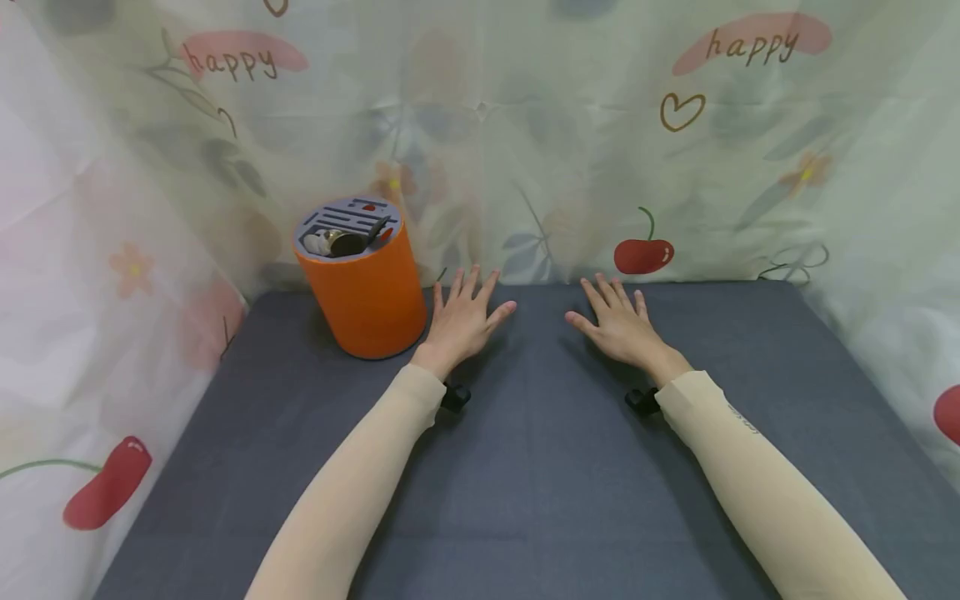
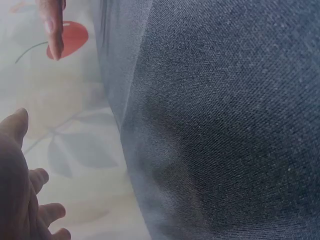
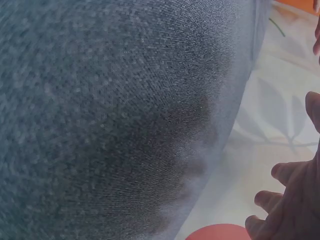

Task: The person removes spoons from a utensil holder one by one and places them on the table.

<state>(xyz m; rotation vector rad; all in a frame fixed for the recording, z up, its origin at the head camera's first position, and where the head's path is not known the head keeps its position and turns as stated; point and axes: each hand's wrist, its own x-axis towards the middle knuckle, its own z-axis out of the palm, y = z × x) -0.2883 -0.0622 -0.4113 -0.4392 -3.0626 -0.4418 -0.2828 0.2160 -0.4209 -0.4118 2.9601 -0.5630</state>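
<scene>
Palm down with fingers spread, my left hand (image 1: pixel 459 323) is over the far part of the table and holds nothing. Just left of it stands an orange cylindrical container (image 1: pixel 367 304) with a grey slotted top (image 1: pixel 348 218). Several small items sit in that top, among them a dark round-ended piece (image 1: pixel 347 243) and a white piece (image 1: pixel 317 243). To the right, my right hand (image 1: pixel 624 330) mirrors the left, its fingers spread and nothing in them. In the left wrist view the left hand (image 2: pixel 17 185) shows at the lower left; the right wrist view has the right hand (image 3: pixel 295 200) at lower right.
A dark grey cloth (image 1: pixel 525 483) covers the table. Behind it hangs a pale printed curtain (image 1: pixel 480 150) with cherries and "happy" lettering, and similar fabric (image 1: pixel 90 275) closes off both sides. Each wrist carries a small black camera (image 1: pixel 455 397).
</scene>
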